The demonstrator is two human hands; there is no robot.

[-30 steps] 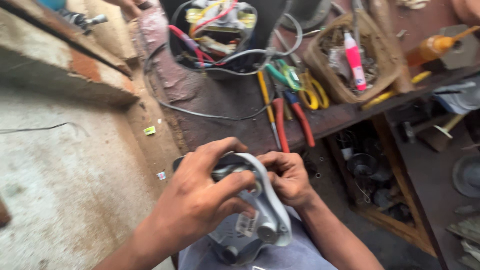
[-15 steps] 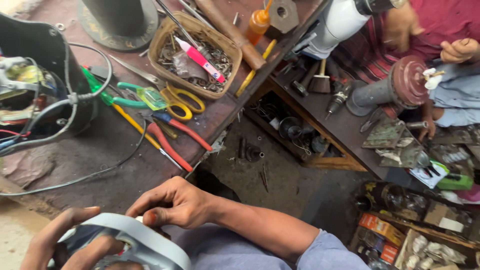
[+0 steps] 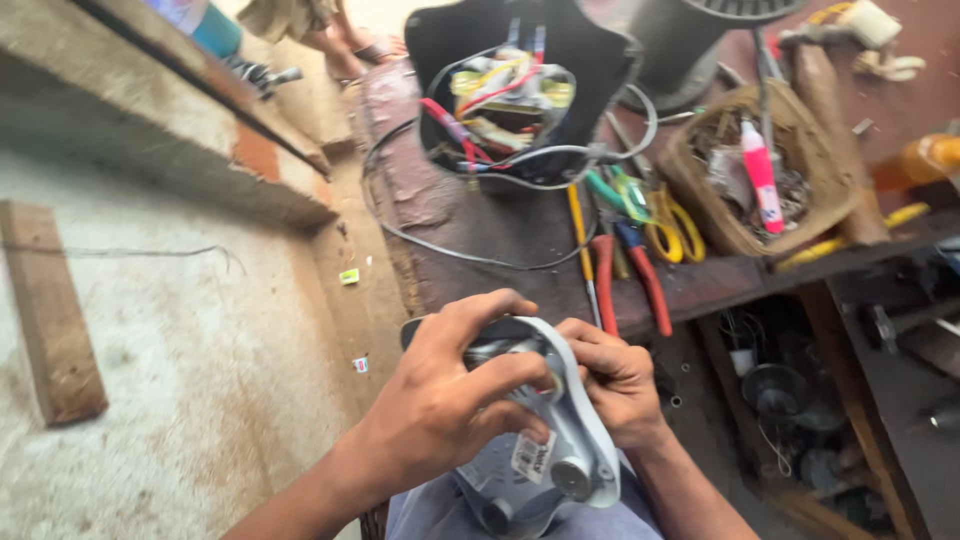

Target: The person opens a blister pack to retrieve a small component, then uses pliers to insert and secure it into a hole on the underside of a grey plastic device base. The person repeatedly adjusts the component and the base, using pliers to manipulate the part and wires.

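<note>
A pale grey plastic appliance housing [image 3: 570, 440] with a white sticker rests on my lap at the bottom centre. My left hand [image 3: 450, 410] wraps over its top and left side, fingers spread across it. On the housing's right edge my right hand [image 3: 615, 380] presses with curled fingers near a small opening. Whether my right hand holds a small part or tool is hidden by the fingers.
A dark workbench [image 3: 500, 230] lies ahead with a black casing full of coloured wires [image 3: 505, 100], red-handled pliers [image 3: 630, 275], yellow scissors [image 3: 670, 225] and a woven basket [image 3: 760, 170]. A shelf of parts [image 3: 790, 400] sits lower right, a concrete ledge [image 3: 150, 110] left.
The view has swung back to the left, from the bench's right end and another person to the casing and the ledge. Both hands stay on the grey housing.
</note>
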